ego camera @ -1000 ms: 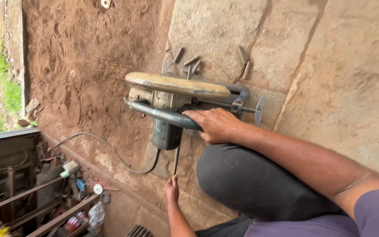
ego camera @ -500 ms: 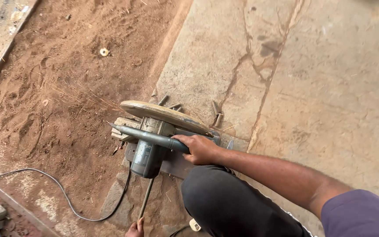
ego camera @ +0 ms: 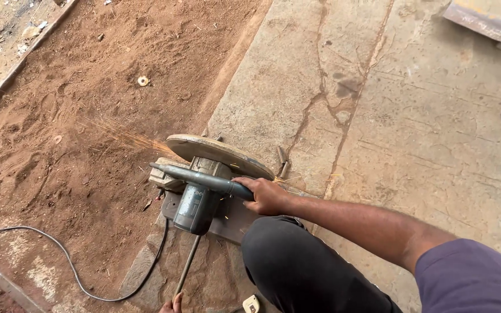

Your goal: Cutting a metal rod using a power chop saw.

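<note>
Orange sparks [ego camera: 124,138] fly over the red dirt as your right hand [ego camera: 267,196], fingers wrapped tight, presses the grey chop saw's handle [ego camera: 204,180] at the concrete slab's [ego camera: 378,116] edge, while your left hand [ego camera: 172,304], barely visible, pinches the thin metal rod [ego camera: 187,265]; it could kick if that grip slackens.

The right hand [ego camera: 267,196] is closed around the handle of a chop saw [ego camera: 204,185] standing on the concrete floor [ego camera: 413,116], and sparks [ego camera: 126,138] fly over the red dirt [ego camera: 88,87]. At the bottom edge, the left hand [ego camera: 172,304] holds a thin metal rod [ego camera: 187,266] beside a black cable [ego camera: 71,264].
</note>
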